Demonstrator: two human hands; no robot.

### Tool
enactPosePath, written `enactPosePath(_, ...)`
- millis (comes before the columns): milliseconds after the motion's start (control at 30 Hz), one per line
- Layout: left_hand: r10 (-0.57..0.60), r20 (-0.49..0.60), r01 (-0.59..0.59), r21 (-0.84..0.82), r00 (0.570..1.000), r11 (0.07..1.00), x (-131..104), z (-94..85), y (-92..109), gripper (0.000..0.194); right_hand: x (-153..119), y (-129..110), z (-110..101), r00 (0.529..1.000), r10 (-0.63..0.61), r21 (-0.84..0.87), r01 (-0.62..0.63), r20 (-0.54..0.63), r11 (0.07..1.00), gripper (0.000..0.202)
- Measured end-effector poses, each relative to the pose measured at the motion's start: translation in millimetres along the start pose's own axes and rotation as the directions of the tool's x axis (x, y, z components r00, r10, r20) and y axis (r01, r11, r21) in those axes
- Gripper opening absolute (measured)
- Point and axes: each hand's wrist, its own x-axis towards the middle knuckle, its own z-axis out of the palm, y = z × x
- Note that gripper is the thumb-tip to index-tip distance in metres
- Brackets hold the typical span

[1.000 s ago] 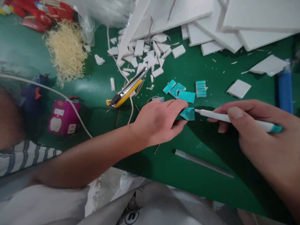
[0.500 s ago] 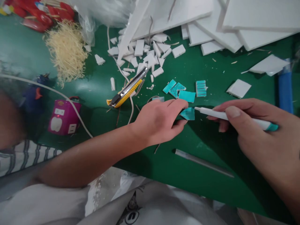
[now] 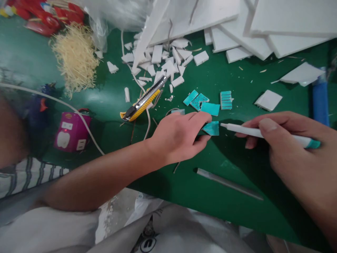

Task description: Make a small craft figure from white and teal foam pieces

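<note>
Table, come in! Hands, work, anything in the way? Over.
Left hand holding a teal piece. Right hand gripping a white pen, tip just short of the piece's edge. Yellow cutter nearby, not between pen and piece.

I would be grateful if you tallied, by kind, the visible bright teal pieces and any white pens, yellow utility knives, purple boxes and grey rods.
Bright teal pieces, counting the one between the left hand's fingers: 5
White pen: 1
Yellow utility knife: 1
Purple box: 1
Grey rod: 1
Total: 9
</note>
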Motion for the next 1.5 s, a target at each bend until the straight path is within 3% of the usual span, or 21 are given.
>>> enactPosePath(300, 0.021, -0.042, -0.021, -0.001, 0.999, 1.000, -0.9, 0.9, -0.2, 0.021, 1.1, 1.6, 1.8, 1.000, -0.012, 0.031, 0.013, -0.018, 0.999, 0.022)
enactPosePath(500, 0.000, -0.008, 0.000, 0.004, 1.000, 1.000, 0.6, 0.2, 0.4, 0.021, 0.1, 0.9, 0.2, 0.999, -0.033, 0.036, 0.033, 0.022, 0.999, 0.027)
enactPosePath(667, -0.002, -0.005, 0.002, 0.011, 1.000, 1.000, 0.5, 0.3, 0.4, 0.021, 0.6, 5.8, 1.2, 0.997, -0.074, 0.002, 0.074, 0.031, 0.997, 0.014)
enactPosePath(900, 0.004, -0.006, -0.004, 0.008, 1.000, 1.000, -0.5, 0.8, -0.4, 0.021, 2.0, 5.5, 1.2, 0.999, -0.039, 0.013, 0.039, 0.031, 0.999, 0.025)
enactPosePath(1067, 0.007, -0.018, -0.007, 0.013, 1.000, 1.000, 0.2, 1.1, -0.5, 0.021, 3.0, 8.8, 0.2, 0.992, -0.111, 0.018, 0.110, 0.055, 0.994, 0.018)
enactPosePath(1233, 0.012, -0.019, -0.011, 0.020, 1.000, 1.000, 0.0, 1.8, -0.8, 0.021, 1.4, 8.3, 1.1, 0.997, -0.067, 0.012, 0.067, 0.040, 0.998, 0.022)
enactPosePath(1367, 0.009, -0.017, -0.008, 0.022, 1.000, 1.000, -0.1, 1.6, -0.3, 0.021, 2.7, 13.5, 0.9, 0.988, -0.150, -0.003, 0.150, 0.045, 0.989, 0.017)
enactPosePath(1500, 0.005, -0.007, -0.004, 0.021, 1.000, 1.000, -0.2, 1.1, -0.2, 0.020, 3.6, 17.5, 1.9, 0.987, -0.153, 0.002, 0.153, 0.042, 0.988, 0.018)
